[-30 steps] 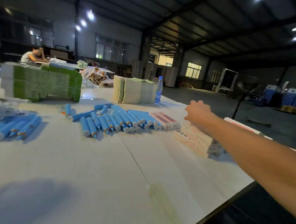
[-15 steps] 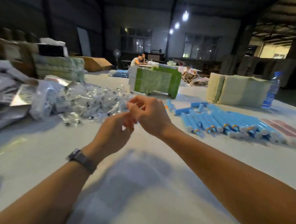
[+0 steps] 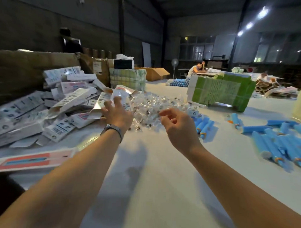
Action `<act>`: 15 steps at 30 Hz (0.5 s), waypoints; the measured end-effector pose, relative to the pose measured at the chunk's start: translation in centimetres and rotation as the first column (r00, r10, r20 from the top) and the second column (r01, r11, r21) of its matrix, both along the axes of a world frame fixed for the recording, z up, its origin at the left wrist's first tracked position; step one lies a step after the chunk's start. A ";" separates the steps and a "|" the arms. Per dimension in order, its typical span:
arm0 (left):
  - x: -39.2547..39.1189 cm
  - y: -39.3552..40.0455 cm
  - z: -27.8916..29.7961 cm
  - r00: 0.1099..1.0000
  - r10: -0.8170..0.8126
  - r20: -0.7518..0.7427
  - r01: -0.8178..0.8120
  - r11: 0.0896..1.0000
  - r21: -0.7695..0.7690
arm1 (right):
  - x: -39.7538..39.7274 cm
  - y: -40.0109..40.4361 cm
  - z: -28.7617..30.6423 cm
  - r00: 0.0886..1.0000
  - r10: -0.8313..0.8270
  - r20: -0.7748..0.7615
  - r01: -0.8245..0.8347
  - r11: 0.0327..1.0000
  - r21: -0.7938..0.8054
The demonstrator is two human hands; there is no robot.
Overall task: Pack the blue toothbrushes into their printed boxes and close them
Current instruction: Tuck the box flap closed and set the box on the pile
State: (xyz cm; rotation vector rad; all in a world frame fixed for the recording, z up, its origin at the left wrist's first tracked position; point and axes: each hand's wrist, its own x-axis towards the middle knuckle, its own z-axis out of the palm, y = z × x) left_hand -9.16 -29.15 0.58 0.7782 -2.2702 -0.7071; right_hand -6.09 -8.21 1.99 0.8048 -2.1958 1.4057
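The left hand [image 3: 117, 112], a watch on its wrist, reaches with fingers spread and holding nothing toward the heap of printed boxes [image 3: 49, 108], its fingertips at the heap's right edge. The right hand [image 3: 177, 126] hovers further right of the heap, fingers loosely curled and empty, before a pile of clear wrappers [image 3: 153, 105]. The blue toothbrushes [image 3: 280, 140] lie on the white table [image 3: 161, 182], well right of the heap.

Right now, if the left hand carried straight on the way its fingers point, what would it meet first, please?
Probably the open printed box just beyond the left hand, on the heap's edge; its fingertips may already touch it, though depth is unclear.
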 end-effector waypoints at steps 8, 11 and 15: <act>-2.8 -4.8 -3.0 0.993 0.046 0.113 -0.035 0.995 -0.091 | 0.0 -0.3 -0.4 0.996 0.089 0.004 -0.089 0.996 -0.011; -3.1 -4.2 -3.0 0.989 0.146 0.024 -0.143 0.984 -0.108 | -0.1 -0.3 -0.5 0.995 0.096 -0.005 -0.096 0.995 0.008; -1.7 -1.9 -0.5 0.969 0.058 -0.241 -0.035 0.995 0.099 | -0.8 0.4 0.1 0.996 0.073 0.059 -0.069 0.995 -0.075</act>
